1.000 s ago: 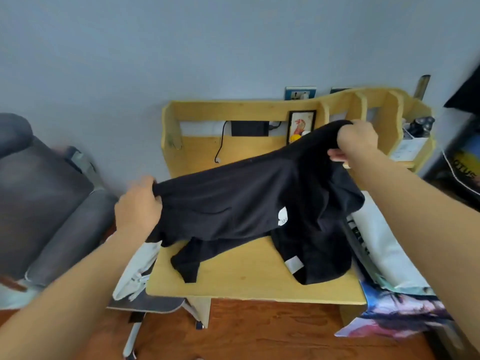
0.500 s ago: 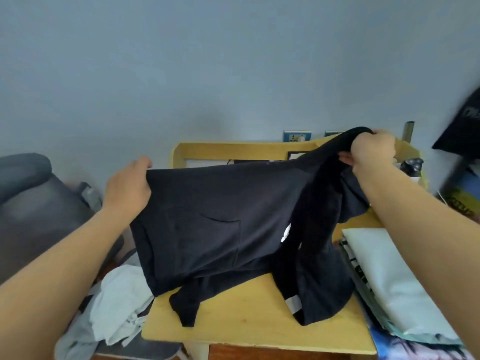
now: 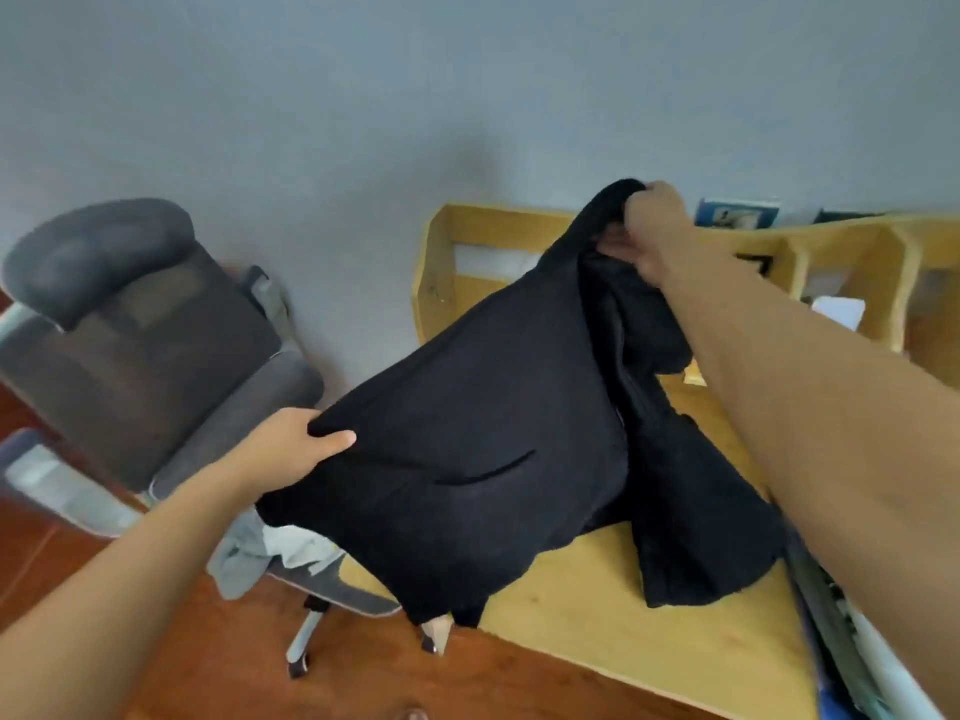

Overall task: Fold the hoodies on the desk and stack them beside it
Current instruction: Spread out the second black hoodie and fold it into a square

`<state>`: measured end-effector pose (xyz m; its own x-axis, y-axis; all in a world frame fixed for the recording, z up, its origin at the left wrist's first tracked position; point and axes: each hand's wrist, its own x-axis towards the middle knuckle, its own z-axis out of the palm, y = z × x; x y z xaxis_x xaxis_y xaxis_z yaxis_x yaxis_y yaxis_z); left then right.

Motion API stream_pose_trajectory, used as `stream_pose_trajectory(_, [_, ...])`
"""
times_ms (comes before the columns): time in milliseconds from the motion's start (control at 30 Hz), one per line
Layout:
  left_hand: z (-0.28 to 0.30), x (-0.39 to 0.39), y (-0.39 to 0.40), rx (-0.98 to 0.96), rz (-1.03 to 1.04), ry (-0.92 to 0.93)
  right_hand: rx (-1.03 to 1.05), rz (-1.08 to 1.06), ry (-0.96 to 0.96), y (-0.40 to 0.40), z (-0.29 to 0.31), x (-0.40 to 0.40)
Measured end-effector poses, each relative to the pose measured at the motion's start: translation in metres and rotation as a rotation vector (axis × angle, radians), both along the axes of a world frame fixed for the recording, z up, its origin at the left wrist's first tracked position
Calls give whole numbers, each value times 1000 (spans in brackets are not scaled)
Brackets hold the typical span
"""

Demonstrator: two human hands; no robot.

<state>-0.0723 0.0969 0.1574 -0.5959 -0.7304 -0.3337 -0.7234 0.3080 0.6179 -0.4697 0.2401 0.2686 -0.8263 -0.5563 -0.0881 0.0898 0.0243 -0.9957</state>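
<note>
A black hoodie (image 3: 483, 449) hangs stretched between my two hands above the left part of the yellow wooden desk (image 3: 649, 641). My left hand (image 3: 291, 449) grips its lower left corner, thumb on top of the cloth. My right hand (image 3: 649, 226) grips a bunched upper edge, raised near the desk's back shelf. The hoodie's right side droops in folds onto the desktop, and its lower edge hangs past the desk's left front corner. A slanted pocket slit shows on the front.
A grey office chair (image 3: 140, 335) stands left of the desk, with pale grey and white clothes (image 3: 260, 553) on its seat. Desk cubbies (image 3: 852, 283) line the back right. Folded light items (image 3: 852, 641) lie along the desk's right edge. The floor is red-brown wood.
The view has swung left and tilted, so the chair now fills the left. My left hand has dropped lower with its corner, and my right hand stays raised, so the hoodie slants.
</note>
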Motion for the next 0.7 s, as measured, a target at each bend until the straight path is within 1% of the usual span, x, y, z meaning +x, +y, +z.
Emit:
stream_pose_trajectory(67, [-45,11,1,111,182,-31,141,291,11,-14,-70,32])
stream_pose_trajectory(100, [-64,13,5,196,249,-30,200,387,36,-11,-108,50])
stream_pose_trajectory(200, [-93,3,28,434,418,25,402,456,-8,42,-228,101])
stream_pose_trajectory(267, [-97,-10,42,524,485,52,642,407,-45,102,-307,138])
stream_pose_trajectory(300, [-97,-17,47,559,499,57,758,307,-84,137,-333,149])
stream_pose_trajectory(367, [-94,-27,51,634,496,82,860,-14,-233,194,-365,148])
stream_pose_trajectory(400, [-92,-30,51,659,488,100,834,-208,-342,213,-368,143])
stream_pose_trajectory(433, [-90,-33,51,681,483,122,755,-377,-459,227,-370,136])
stream_pose_trajectory(467, [-88,-35,50,705,481,150,638,-479,-568,236,-369,128])
stream_pose_trajectory(533, [-79,-38,51,758,485,205,375,-505,-727,240,-358,113])
stream_pose_trajectory(600, [-75,-40,50,793,479,248,233,-404,-790,232,-351,98])
stream_pose_trajectory(667, [-69,-38,51,790,487,273,221,-380,-840,218,-352,86])
stream_pose_trajectory(700, [-65,-36,50,785,498,287,265,-407,-867,209,-351,83])
